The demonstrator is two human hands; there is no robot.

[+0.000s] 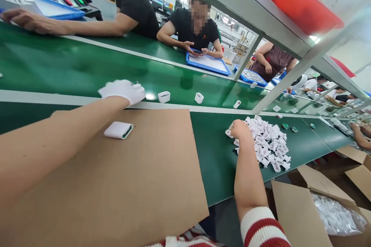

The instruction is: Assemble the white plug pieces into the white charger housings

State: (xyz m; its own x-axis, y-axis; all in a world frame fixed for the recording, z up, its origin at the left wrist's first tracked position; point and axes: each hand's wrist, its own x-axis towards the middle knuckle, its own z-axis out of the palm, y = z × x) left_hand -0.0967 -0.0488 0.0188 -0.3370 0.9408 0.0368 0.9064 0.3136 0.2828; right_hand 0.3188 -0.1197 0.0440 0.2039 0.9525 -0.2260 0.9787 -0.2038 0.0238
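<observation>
My left hand (pixel 123 90), in a white glove, is over the green belt just beyond the cardboard sheet. Its fingers are mostly hidden from me, so what it holds does not show. Below that forearm, a white plastic housing (pixel 118 130) with a green edge inside its open end lies on the cardboard (pixel 150 170). My bare right hand (pixel 240 128) is at the left edge of a heap of small white plastic parts (pixel 268 142). Its fingers are closed, and one small white part (pixel 228 134) shows at the fingertips.
White open housings (pixel 164 97) stand spaced along the green belt (pixel 72 69). Small green circuit boards (pixel 285 126) lie right of the heap. A metal shelf frame (pixel 272 38) with a red bin (pixel 295 0) slants overhead. Co-workers sit opposite with blue trays (pixel 207 63). Open cartons (pixel 301 208) stand at lower right.
</observation>
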